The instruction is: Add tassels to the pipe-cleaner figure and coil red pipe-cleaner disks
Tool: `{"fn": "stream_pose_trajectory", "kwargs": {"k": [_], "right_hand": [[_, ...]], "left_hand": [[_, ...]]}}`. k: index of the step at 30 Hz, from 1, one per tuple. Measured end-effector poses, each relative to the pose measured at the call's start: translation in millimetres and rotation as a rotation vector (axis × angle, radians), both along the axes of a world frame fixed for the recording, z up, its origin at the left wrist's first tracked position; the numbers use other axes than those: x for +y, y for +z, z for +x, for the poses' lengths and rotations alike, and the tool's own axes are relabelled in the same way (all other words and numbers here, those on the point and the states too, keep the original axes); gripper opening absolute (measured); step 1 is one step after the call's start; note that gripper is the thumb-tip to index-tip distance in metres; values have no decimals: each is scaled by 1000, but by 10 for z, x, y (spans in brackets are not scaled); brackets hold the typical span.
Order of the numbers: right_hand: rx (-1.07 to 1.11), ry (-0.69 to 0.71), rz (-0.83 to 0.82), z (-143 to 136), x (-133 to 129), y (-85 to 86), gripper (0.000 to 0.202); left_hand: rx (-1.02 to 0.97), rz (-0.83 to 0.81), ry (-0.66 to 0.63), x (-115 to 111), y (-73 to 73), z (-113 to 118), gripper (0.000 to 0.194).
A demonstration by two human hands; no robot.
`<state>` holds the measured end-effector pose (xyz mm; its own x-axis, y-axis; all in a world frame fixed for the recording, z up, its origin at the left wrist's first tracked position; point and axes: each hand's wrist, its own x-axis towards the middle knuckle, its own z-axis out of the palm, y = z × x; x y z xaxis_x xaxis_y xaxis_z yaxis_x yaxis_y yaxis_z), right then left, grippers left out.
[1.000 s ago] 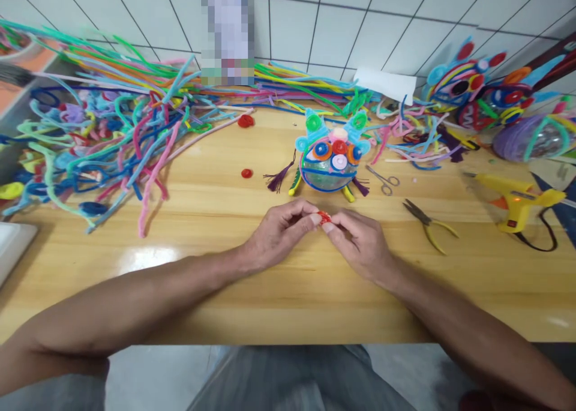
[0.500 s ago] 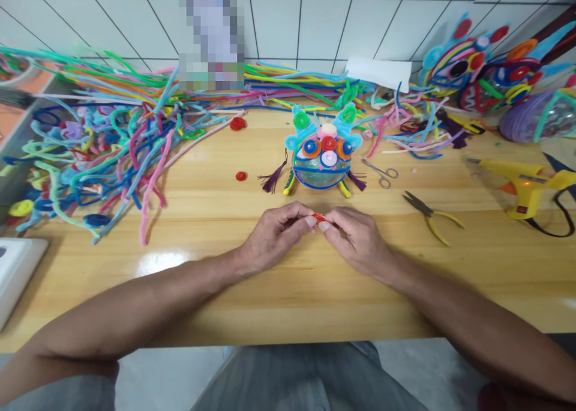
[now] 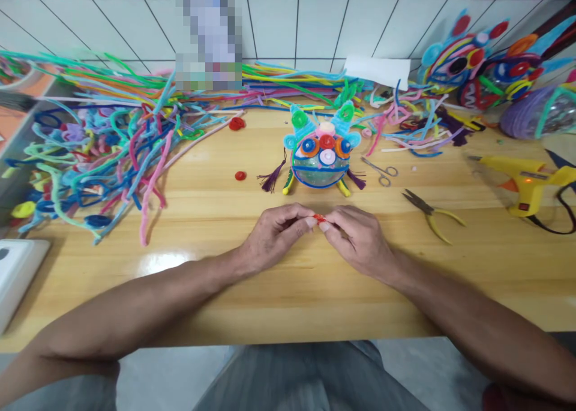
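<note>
A small red coiled piece [image 3: 319,218] is pinched between my left hand [image 3: 279,234] and my right hand [image 3: 359,237], their fingertips almost meeting around it. Just beyond them stands a colourful animal-like figure [image 3: 322,150] with blue ears, orange-ringed eyes and a clear lower face; purple tassels [image 3: 272,177] hang at its sides. To its left lie a larger red coil [image 3: 236,123] and a smaller red coil [image 3: 240,176] on the wooden table [image 3: 288,303].
Scissors [image 3: 384,172], yellow-handled pliers [image 3: 432,214] and a yellow glue gun [image 3: 527,182] lie on the right. Piled pipe cleaners [image 3: 108,165] cover the left. Other figures [image 3: 459,63] stand at the back right. A white device [image 3: 20,279] sits at the left edge.
</note>
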<state>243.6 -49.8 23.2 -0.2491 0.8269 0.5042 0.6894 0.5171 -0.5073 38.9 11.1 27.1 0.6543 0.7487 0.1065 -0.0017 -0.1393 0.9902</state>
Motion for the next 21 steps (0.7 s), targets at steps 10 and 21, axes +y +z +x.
{"fn": "stream_pose_trajectory", "kwargs": {"k": [10, 21], "right_hand": [[-90, 13, 44, 60, -24, 14, 18], [-217, 35, 192, 89, -31, 49, 16]], "left_hand": [[-73, 523, 79, -30, -95, -15, 14], [-73, 692, 79, -51, -66, -40, 21]]}}
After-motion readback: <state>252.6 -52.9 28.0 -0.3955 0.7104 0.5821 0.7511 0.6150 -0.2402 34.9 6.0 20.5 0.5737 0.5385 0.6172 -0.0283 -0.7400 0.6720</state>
